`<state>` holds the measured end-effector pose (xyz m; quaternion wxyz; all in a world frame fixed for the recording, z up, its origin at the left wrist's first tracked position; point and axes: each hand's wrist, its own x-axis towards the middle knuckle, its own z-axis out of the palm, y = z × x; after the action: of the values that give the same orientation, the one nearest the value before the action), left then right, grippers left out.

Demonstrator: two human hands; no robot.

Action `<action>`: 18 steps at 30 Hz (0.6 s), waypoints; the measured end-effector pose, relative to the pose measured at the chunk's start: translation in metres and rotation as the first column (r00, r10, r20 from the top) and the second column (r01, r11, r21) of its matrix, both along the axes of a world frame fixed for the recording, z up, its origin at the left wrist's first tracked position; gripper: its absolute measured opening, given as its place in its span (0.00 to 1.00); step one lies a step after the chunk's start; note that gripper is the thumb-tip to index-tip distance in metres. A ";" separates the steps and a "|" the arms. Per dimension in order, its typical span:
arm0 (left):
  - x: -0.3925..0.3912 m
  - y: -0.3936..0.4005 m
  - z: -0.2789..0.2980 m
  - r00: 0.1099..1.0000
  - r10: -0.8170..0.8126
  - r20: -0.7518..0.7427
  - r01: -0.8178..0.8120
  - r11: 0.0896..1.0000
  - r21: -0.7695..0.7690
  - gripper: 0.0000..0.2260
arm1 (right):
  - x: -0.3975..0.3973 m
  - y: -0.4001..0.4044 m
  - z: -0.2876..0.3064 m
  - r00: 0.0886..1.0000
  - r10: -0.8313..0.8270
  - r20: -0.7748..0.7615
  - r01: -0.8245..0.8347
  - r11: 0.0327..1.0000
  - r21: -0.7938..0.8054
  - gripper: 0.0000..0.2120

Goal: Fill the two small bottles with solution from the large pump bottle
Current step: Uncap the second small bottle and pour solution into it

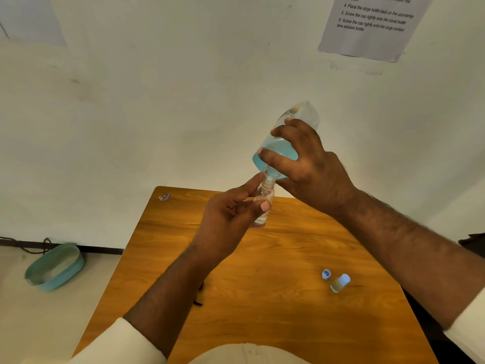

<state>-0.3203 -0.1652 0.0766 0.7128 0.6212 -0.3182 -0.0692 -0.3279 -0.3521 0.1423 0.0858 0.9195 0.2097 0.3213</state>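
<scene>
Wooden table [262, 298] w/ small sticker [164, 197] near far-left corner. Printed instruction sheet [372, 27] on white wall [157, 101], top right. Teal oval basin [55, 266] on floor at left, black cable [31, 245] behind it.

We see a wooden desk [262, 298] with an orange-brown grain, standing against a pale wall. On its right part a small bottle [340, 283] with a light blue cap stands, and a loose blue cap [326, 274] lies just beside it on the left. A small sticker [164, 197] is near the far left corner. A small dark item [198, 302] lies left of the middle; we cannot tell what it is.
</scene>
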 end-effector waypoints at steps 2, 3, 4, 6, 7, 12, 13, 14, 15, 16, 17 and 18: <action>0.000 0.000 -0.001 1.000 0.002 -0.006 -0.002 1.000 0.002 0.22 | 0.001 0.000 -0.001 1.000 -0.003 -0.004 0.003 1.000 -0.003 0.26; 0.000 0.000 -0.001 1.000 0.003 -0.010 -0.003 1.000 0.003 0.22 | 0.001 -0.001 -0.001 1.000 -0.005 -0.005 0.005 1.000 -0.006 0.26; 0.000 0.001 -0.001 1.000 0.002 -0.015 -0.002 1.000 0.003 0.22 | 0.001 -0.001 -0.001 1.000 -0.006 -0.006 0.006 1.000 -0.008 0.26; 0.000 0.001 -0.001 1.000 -0.006 -0.020 0.006 1.000 -0.003 0.22 | 0.001 0.000 -0.001 1.000 -0.004 -0.012 0.004 1.000 -0.008 0.26; 0.000 0.001 -0.001 1.000 -0.006 -0.022 0.006 1.000 -0.002 0.22 | 0.001 0.001 -0.001 1.000 -0.001 -0.013 0.001 1.000 -0.006 0.26; 0.000 0.001 -0.002 1.000 0.007 -0.019 -0.007 1.000 0.006 0.22 | 0.000 0.002 0.000 1.000 0.009 -0.019 -0.009 1.000 -0.001 0.26; 0.000 0.001 -0.002 1.000 0.005 -0.022 -0.005 1.000 0.005 0.21 | 0.000 0.002 0.000 1.000 0.008 -0.018 -0.008 1.000 -0.002 0.25; -0.001 0.001 -0.001 1.000 0.003 -0.023 -0.003 1.000 0.002 0.21 | 0.000 0.003 0.001 1.000 0.006 -0.018 -0.006 1.000 -0.005 0.25; -0.001 0.001 -0.001 1.000 0.002 -0.023 -0.002 1.000 0.000 0.21 | 0.000 0.003 0.001 1.000 0.004 -0.018 -0.004 1.000 -0.008 0.25; -0.001 0.001 -0.001 1.000 0.002 -0.022 -0.002 1.000 0.000 0.22 | 0.000 0.002 0.001 1.000 0.003 -0.017 -0.003 1.000 -0.010 0.25; -0.001 0.001 0.000 1.000 0.002 -0.020 -0.002 1.000 0.002 0.22 | 0.000 0.002 0.002 1.000 0.004 -0.017 -0.004 1.000 -0.011 0.25; 0.000 0.001 0.000 1.000 0.002 -0.019 -0.002 1.000 0.003 0.21 | 0.000 0.002 0.002 1.000 0.005 -0.016 -0.006 1.000 -0.011 0.25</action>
<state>-0.3206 -0.1645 0.0767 0.7150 0.6217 -0.3108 -0.0750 -0.3274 -0.3502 0.1439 0.0883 0.9210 0.2147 0.3128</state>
